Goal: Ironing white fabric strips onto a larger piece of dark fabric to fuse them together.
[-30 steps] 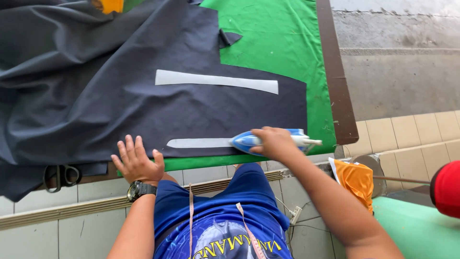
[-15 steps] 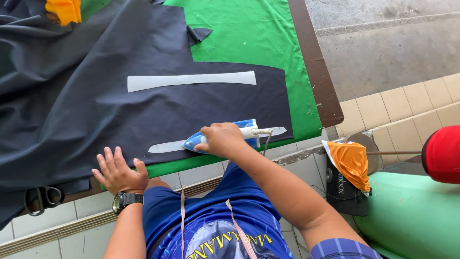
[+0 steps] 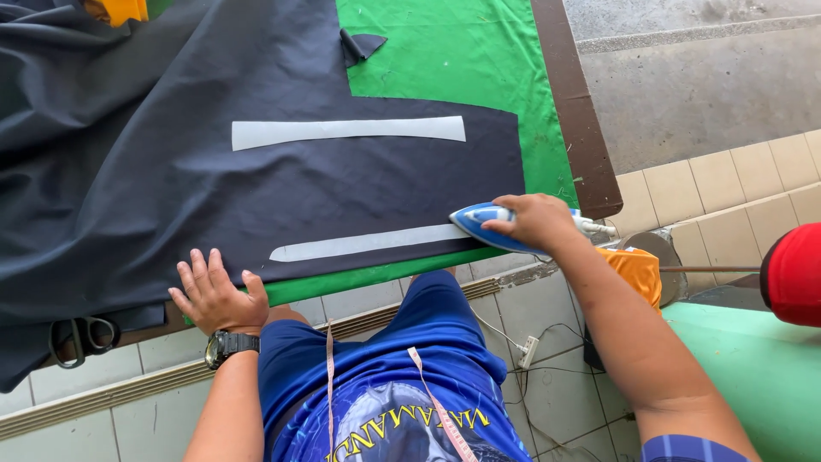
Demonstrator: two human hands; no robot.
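Head cam, right hand (image 3: 537,221): we're gripping the blue iron (image 3: 489,224) at the end of the near white strip (image 3: 369,243), pressing it flat.
Left hand (image 3: 214,295): open, fingers spread, pinning the dark fabric (image 3: 171,188) taut at the table edge.
Further out: second white strip (image 3: 348,130), green table cover (image 3: 453,51), scissors (image 3: 81,335).

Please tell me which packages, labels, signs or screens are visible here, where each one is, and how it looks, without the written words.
No packages, signs or screens show.
Shirt print: bottom centre, on the person's blue shirt; yellow arched lettering over a grey picture.
Wristwatch: on the wrist of the left hand; dark, its face not readable.
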